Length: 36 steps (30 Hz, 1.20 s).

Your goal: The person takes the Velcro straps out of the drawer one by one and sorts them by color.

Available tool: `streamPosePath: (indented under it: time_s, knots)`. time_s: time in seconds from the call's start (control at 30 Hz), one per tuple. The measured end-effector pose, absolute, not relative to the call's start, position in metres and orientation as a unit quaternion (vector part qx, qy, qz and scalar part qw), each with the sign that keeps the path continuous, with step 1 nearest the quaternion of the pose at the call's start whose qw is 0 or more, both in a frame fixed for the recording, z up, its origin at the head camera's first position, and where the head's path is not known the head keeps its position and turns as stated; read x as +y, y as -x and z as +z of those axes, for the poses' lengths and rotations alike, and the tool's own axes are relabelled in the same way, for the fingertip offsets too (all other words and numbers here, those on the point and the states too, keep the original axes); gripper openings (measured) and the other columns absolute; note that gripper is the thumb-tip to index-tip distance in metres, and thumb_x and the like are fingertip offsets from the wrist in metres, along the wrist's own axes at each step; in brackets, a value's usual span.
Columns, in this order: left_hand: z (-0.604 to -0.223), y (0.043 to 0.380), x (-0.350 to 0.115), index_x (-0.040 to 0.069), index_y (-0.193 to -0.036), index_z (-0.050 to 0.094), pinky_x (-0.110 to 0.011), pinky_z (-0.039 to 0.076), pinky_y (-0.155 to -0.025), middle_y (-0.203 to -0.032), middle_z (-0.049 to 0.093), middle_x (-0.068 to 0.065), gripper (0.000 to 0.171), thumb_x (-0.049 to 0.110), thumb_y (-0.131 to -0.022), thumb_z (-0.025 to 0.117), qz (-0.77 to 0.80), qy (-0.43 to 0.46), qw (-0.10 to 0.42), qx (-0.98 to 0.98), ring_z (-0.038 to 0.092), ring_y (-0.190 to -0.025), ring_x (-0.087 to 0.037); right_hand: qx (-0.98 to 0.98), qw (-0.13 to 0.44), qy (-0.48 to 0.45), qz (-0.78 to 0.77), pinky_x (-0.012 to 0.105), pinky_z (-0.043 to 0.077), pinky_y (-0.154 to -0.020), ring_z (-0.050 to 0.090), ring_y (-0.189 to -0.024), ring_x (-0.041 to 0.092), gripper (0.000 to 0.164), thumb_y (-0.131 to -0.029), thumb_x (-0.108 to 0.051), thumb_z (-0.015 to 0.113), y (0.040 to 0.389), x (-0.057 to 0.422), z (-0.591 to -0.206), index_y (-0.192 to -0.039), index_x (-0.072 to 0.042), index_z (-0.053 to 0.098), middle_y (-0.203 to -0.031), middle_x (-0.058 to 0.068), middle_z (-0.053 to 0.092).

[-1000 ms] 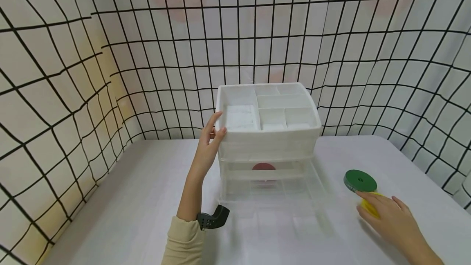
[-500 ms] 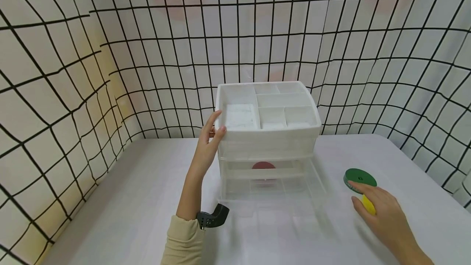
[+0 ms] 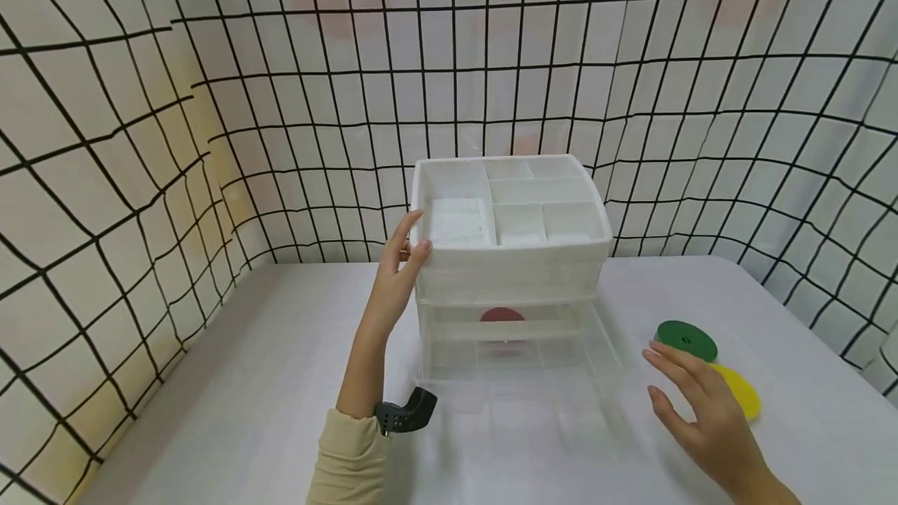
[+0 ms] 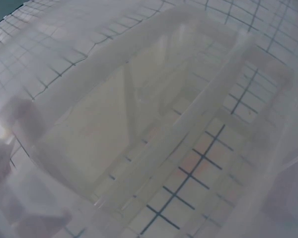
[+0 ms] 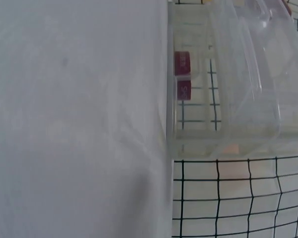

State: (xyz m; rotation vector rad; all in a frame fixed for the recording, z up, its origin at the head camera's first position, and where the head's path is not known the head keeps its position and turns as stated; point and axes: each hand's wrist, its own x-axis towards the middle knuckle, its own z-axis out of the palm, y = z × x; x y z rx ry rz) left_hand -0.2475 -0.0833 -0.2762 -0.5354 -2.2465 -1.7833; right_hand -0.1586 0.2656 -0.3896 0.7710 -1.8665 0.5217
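Note:
A white plastic drawer unit stands on the table, its top divided into compartments. My left hand holds its upper left front corner, thumb at the front and index finger along the side. Its lower clear drawer is pulled out toward me. A dark red disc shows inside the unit; the right wrist view also shows the red disc through the clear plastic. My right hand hovers with fingers spread and nothing in them. Beside it lie a yellow disc, partly hidden by the hand, and a green disc.
A black wire grid over white sheeting encloses the table at the back and both sides. The white table stretches to the left of the unit. A white object is partly visible at the right edge.
My right hand has moved left, away from the yellow disc, which now shows more behind it. My left hand has stayed on the drawer unit's corner.

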Motion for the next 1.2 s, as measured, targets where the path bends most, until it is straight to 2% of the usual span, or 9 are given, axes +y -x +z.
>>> streamPosePath:
  time_s: [0.23,0.4,0.6,0.73,0.97,1.07,1.2]
  knots:
    - [-0.275,0.248,-0.084,0.020,-0.142,0.029,-0.034,0.038,-0.075,-0.101,0.029,-0.003,0.049,0.025,-0.096,0.043,-0.606,0.191,0.116,-0.763,0.035,-0.092,-0.018,-0.758,0.507,-0.379,0.158,0.021,0.025,-0.108,0.045,-0.119,0.020,0.041,-0.095,-0.033,0.045,0.157,0.250,-0.384,-0.107,0.003,0.062,-0.115,0.019,0.057]
    - [-0.289,0.265,-0.085,0.025,-0.141,0.030,-0.034,0.039,-0.073,-0.101,0.030,-0.002,0.050,0.033,-0.094,0.044,-0.604,0.197,0.127,-0.762,0.036,-0.092,-0.018,-0.780,0.480,-0.388,0.104,0.027,0.021,-0.111,0.036,-0.131,0.014,0.040,-0.097,-0.034,0.039,0.158,0.250,-0.388,-0.112,-0.005,0.062,-0.127,0.012,0.053]
    - [-0.299,0.277,-0.087,0.031,-0.140,0.031,-0.034,0.040,-0.073,-0.100,0.030,-0.001,0.049,0.037,-0.093,0.045,-0.603,0.200,0.136,-0.761,0.038,-0.092,-0.019,-0.800,0.453,-0.386,0.078,0.030,0.017,-0.113,0.033,-0.134,0.015,0.039,-0.098,-0.035,0.035,0.158,0.251,-0.393,-0.118,-0.013,0.060,-0.134,0.007,0.049]
    - [-0.294,0.273,-0.088,0.029,-0.140,0.030,-0.033,0.039,-0.073,-0.099,0.030,-0.001,0.049,0.033,-0.094,0.045,-0.607,0.197,0.126,-0.760,0.037,-0.091,-0.018,-0.807,0.441,-0.388,0.062,0.030,0.016,-0.113,0.031,-0.134,0.017,0.041,-0.100,-0.033,0.029,0.159,0.250,-0.394,-0.119,-0.013,0.059,-0.135,0.007,0.047]
    - [-0.275,0.251,-0.084,0.018,-0.142,0.028,-0.033,0.039,-0.074,-0.099,0.030,-0.003,0.049,0.023,-0.095,0.042,-0.610,0.191,0.113,-0.761,0.035,-0.090,-0.016,-0.807,0.435,-0.398,0.038,0.030,0.015,-0.113,0.028,-0.136,0.015,0.040,-0.100,-0.032,0.026,0.159,0.247,-0.391,-0.120,-0.017,0.058,-0.134,0.007,0.048]
    - [-0.275,0.252,-0.083,0.018,-0.142,0.028,-0.032,0.038,-0.074,-0.097,0.029,-0.002,0.049,0.022,-0.095,0.042,-0.611,0.194,0.114,-0.759,0.035,-0.089,-0.016,-0.804,0.431,-0.410,0.027,0.032,0.015,-0.114,0.029,-0.136,0.015,0.040,-0.101,-0.030,0.024,0.160,0.243,-0.389,-0.120,-0.018,0.057,-0.134,0.006,0.048]
    - [-0.286,0.264,-0.086,0.025,-0.141,0.030,-0.032,0.038,-0.073,-0.097,0.029,0.000,0.048,0.027,-0.095,0.044,-0.613,0.195,0.117,-0.757,0.035,-0.089,-0.017,-0.801,0.420,-0.427,0.010,0.035,0.014,-0.114,0.033,-0.132,0.019,0.040,-0.101,-0.027,0.021,0.162,0.236,-0.387,-0.123,-0.019,0.054,-0.134,0.007,0.047]
